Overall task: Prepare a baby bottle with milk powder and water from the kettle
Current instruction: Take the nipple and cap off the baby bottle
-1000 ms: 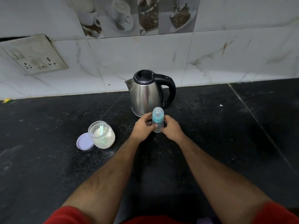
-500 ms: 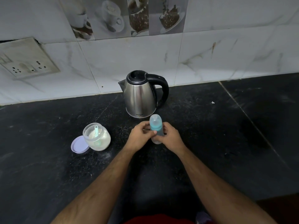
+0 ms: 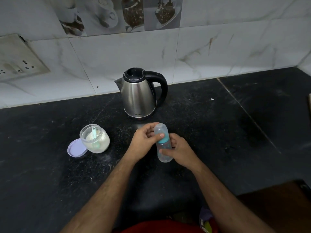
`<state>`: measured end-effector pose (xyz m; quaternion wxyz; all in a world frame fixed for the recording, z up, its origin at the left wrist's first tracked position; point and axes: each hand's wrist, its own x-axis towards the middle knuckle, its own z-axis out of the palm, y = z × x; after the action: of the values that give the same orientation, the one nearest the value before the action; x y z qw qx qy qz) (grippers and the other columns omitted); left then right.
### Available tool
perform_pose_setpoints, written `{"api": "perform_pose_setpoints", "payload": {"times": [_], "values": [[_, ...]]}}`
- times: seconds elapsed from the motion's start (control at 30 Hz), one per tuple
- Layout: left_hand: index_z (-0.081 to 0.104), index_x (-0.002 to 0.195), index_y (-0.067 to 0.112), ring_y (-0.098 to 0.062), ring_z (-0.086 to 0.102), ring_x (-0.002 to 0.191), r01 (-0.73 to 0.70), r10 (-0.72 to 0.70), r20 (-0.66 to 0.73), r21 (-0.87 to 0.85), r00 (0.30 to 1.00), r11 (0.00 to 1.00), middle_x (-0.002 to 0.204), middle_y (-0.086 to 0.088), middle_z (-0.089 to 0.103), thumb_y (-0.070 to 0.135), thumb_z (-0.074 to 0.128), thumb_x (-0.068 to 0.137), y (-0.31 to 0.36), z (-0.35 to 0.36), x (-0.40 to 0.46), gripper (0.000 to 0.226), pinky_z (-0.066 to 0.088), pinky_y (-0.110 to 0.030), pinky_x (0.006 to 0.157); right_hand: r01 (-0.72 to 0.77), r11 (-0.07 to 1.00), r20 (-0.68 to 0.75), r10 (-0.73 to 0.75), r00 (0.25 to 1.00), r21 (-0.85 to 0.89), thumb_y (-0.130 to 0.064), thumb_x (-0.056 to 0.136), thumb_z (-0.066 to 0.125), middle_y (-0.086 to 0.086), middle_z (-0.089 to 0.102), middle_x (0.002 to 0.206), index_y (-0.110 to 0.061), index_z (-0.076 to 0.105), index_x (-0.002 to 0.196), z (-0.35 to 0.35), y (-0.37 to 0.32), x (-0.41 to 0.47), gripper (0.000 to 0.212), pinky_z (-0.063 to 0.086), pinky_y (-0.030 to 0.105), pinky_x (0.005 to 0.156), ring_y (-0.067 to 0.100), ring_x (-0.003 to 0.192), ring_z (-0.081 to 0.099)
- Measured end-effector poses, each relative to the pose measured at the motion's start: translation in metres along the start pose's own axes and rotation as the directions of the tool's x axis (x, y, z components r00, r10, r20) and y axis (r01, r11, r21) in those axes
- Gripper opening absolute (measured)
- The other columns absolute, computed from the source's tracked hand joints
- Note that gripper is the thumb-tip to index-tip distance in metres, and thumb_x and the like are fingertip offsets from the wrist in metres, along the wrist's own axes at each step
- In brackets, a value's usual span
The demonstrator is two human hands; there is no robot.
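A clear baby bottle (image 3: pixel 164 152) with a teal collar and a clear cap is held above the black counter, tilted a little toward me. My right hand (image 3: pixel 180 151) grips its body from the right. My left hand (image 3: pixel 145 140) wraps the cap and collar, thumb on the teal ring. Behind them stands a steel kettle (image 3: pixel 138 96) with a black lid and handle, spout to the left. At the left sits an open jar of milk powder (image 3: pixel 94 138) with a pale green scoop inside.
The jar's lilac lid (image 3: pixel 76 148) lies flat against the jar's left side. A tiled wall runs along the back of the black counter (image 3: pixel 235 132), with a switch plate (image 3: pixel 18 59) at the far left. A brown wooden surface (image 3: pixel 276 209) sits at the lower right.
Both hands have drawn the bottle toward me, away from the kettle, and tilted it. The left thumb has shifted up onto the cap and collar.
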<state>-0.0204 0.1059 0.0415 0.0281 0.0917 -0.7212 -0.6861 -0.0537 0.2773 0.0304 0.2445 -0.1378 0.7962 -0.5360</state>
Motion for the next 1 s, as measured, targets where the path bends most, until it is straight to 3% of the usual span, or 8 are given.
{"api": "perform_pose_setpoints", "payload": {"times": [0.3,0.43,0.7,0.87,1.0], "values": [[0.067,0.114,0.020,-0.012,0.072,0.101,0.012,-0.016,-0.062,-0.063,0.998,0.998,0.105,0.001,0.076,0.011,0.073,0.087,0.005,0.003,-0.008,0.030,0.057,-0.024,0.082,0.060,0.997,-0.024,-0.062,0.998,-0.047,-0.016,0.083,0.076,-0.008,0.069,0.114,-0.023,0.059,0.125,0.006,-0.005,-0.011,0.046,0.054,0.039,0.096,0.006,0.106,0.065],[0.068,0.108,0.025,-0.014,0.072,0.100,0.018,-0.028,-0.137,-0.077,0.990,0.997,0.103,0.000,0.077,0.014,0.072,0.088,0.007,0.005,-0.011,0.023,0.058,-0.032,0.086,0.070,0.993,-0.079,-0.078,0.994,-0.090,-0.018,0.083,0.077,-0.010,0.067,0.117,-0.027,0.057,0.127,0.014,-0.006,-0.013,0.050,0.054,0.036,0.096,0.006,0.109,0.063],[0.065,0.119,0.016,-0.014,0.072,0.101,-0.016,0.004,-0.132,-0.087,0.991,0.996,0.107,0.000,0.076,0.012,0.073,0.087,0.009,0.001,-0.015,0.032,0.058,-0.026,0.082,0.059,0.998,0.020,-0.060,0.998,0.003,-0.017,0.083,0.078,-0.010,0.072,0.108,-0.025,0.062,0.121,0.006,-0.008,-0.008,0.042,0.054,0.028,0.089,0.000,0.100,0.067],[0.066,0.117,0.012,-0.014,0.072,0.099,-0.071,0.044,-0.202,-0.127,0.978,0.989,0.104,-0.001,0.076,0.010,0.076,0.084,0.016,0.006,-0.009,0.035,0.056,-0.021,0.080,0.048,0.999,-0.046,-0.048,0.998,-0.014,-0.017,0.079,0.081,-0.012,0.069,0.108,-0.029,0.060,0.116,0.001,0.001,-0.007,0.044,0.054,0.027,0.091,-0.001,0.102,0.065],[0.065,0.120,0.012,-0.007,0.071,0.099,-0.114,0.084,-0.258,-0.103,0.963,0.988,0.105,0.007,0.076,0.014,0.076,0.084,0.020,0.004,0.005,0.038,0.055,-0.018,0.080,-0.050,0.998,-0.174,0.044,0.984,-0.026,-0.018,0.077,0.083,-0.010,0.065,0.119,-0.026,0.056,0.120,-0.012,0.016,-0.008,0.051,0.052,0.028,0.094,0.005,0.111,0.061]]}}
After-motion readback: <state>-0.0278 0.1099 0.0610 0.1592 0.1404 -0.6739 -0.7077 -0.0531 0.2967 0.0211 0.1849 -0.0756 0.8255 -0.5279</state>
